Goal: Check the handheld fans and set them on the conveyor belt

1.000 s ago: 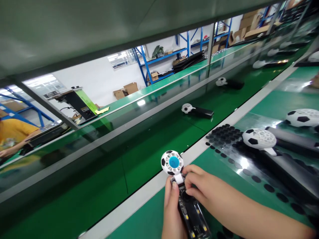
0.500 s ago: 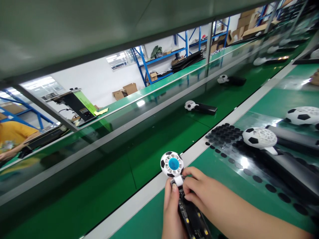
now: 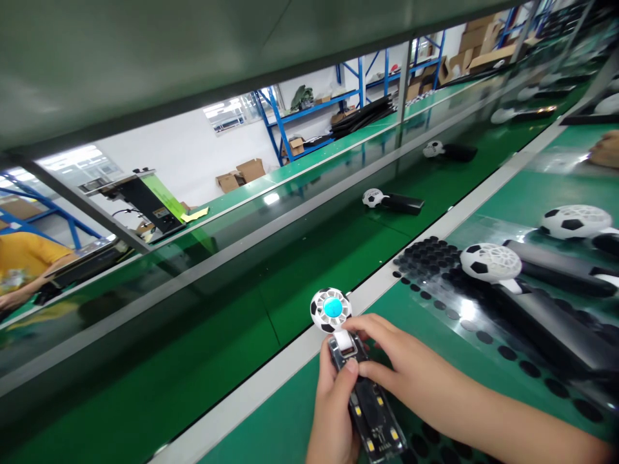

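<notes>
A handheld device with a black-and-white football-shaped head [image 3: 331, 310] and a long dark body [image 3: 376, 415] is held at the work surface's edge. The head has white spokes around a bright blue disc. Through the body's clear cover, a circuit board with several yellow LEDs shows. My left hand [image 3: 333, 403] wraps the body from the left, its thumb on the upper face. From the right, my right hand [image 3: 394, 354] grips the body's upper end, index finger near the neck and thumb at the side. Its other fingers are partly hidden.
Several similar devices lie on the green conveyor belt [image 3: 193, 341], one nearby [image 3: 403, 204]. At right, on the green surface, are more ball-headed devices [image 3: 491, 263] and black round pads [image 3: 430, 258] on clear film. A co-worker's hand [image 3: 604, 149] shows far right; a person in yellow [image 3: 29, 261] is across.
My right fingers have uncurled from the neck and now hold the body's right edge. My left thumb has moved slightly lower. The device has shifted slightly up, showing more of its body.
</notes>
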The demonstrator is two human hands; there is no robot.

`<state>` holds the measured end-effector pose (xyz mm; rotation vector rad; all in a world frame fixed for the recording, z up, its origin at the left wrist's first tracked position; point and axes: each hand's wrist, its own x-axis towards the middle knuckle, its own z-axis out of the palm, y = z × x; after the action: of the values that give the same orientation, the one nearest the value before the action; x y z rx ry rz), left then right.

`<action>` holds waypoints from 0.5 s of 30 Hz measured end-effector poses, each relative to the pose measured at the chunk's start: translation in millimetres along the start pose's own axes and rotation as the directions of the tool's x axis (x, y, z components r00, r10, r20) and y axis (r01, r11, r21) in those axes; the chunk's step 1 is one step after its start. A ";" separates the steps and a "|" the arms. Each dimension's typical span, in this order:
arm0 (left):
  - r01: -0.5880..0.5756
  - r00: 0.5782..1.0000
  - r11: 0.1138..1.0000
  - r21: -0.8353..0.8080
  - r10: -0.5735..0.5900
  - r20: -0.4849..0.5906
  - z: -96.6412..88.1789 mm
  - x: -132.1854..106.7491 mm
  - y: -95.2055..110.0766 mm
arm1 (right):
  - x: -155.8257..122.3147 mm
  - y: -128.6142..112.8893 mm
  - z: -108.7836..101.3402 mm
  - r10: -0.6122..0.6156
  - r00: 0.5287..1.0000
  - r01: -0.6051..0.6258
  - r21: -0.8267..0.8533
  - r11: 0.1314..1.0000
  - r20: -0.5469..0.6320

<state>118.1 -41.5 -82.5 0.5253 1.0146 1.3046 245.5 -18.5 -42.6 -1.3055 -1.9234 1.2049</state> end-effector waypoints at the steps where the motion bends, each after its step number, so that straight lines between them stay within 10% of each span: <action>1: 0.009 1.000 1.000 -0.004 -0.009 0.016 0.8 -0.2 1.0 | -4.3 4.9 -3.5 -0.001 1.000 0.001 0.038 0.999 -0.005; 7: 0.014 0.991 1.000 0.004 -0.015 0.136 0.2 -2.2 8.0 | -43.7 38.7 -6.2 -0.043 0.989 0.066 -0.167 0.984 0.140; 15: -0.067 0.982 0.978 0.197 0.099 -0.158 -5.3 15.4 24.1 | -47.2 45.0 15.6 -0.150 0.953 0.252 -0.415 0.874 0.264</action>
<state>99.8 -22.3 -70.4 0.6168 1.2780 1.3495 272.5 -61.2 -86.7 -1.1726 -2.5434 0.8624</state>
